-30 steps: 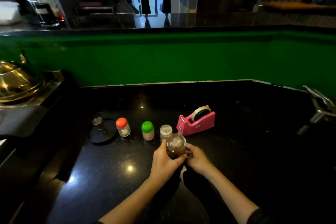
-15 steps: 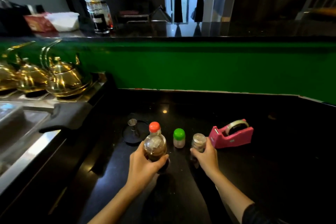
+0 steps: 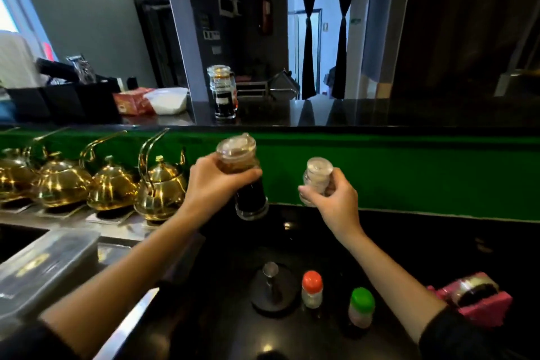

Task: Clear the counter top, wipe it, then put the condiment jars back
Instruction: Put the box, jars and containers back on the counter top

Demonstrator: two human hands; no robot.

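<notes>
Two jars [image 3: 250,199] [image 3: 317,172] aloft, two capped shakers [image 3: 312,289] [image 3: 361,311] on counter [image 3: 409,257], four gold teapots [image 3: 14,181] [image 3: 62,184] [image 3: 112,187] [image 3: 160,193].

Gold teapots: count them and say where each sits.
4, in a row at left: first teapot cut by the frame edge, second teapot, third teapot, fourth teapot nearest the counter. More may sit off-frame.

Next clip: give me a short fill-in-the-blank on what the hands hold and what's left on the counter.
The left hand grips a tall jar of ____ liquid.
The small clear jar is in the ____ hand.
Right of the orange-capped jar stands one with a ____ cap.
The tape dispenser is ____.
Missing: dark, right, green, pink.
</notes>
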